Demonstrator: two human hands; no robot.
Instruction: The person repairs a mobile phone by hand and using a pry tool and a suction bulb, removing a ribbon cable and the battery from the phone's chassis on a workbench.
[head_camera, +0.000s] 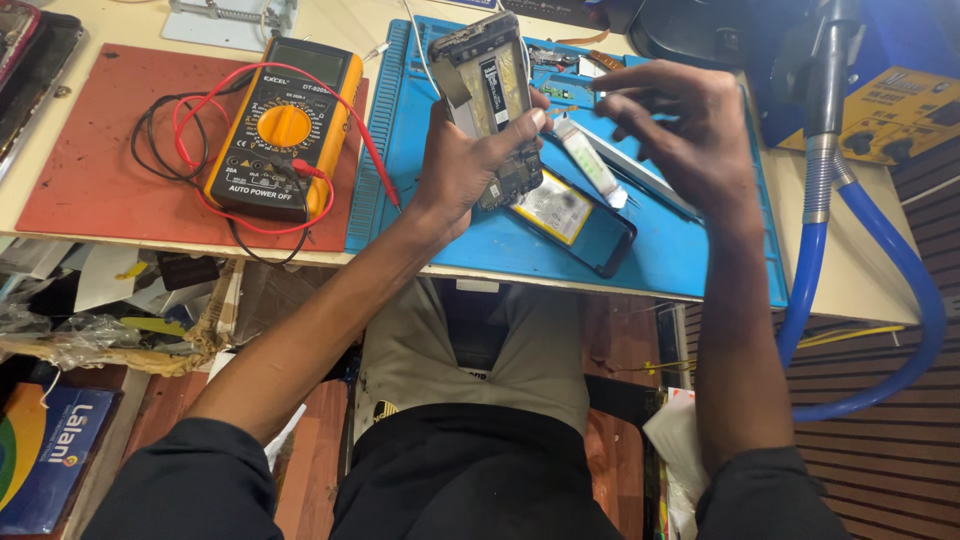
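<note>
My left hand (462, 160) holds an opened phone body (490, 95) upright over the blue work mat (690, 250), its circuit boards and inner frame showing. My right hand (678, 125) hovers just to the right of it, fingers curled and pinched, with a thin pale strip (590, 160) hanging below the fingertips. On the mat beneath the hands lies a dark phone back cover (575, 220) with a yellowish battery or pad inside it.
A yellow multimeter (283, 125) with red and black leads rests on a red mat (90, 180) at left. A blue hose (905, 290) with a metal neck curves down at right, beside a yellow device (895, 115). Clutter lies under the table edge at lower left.
</note>
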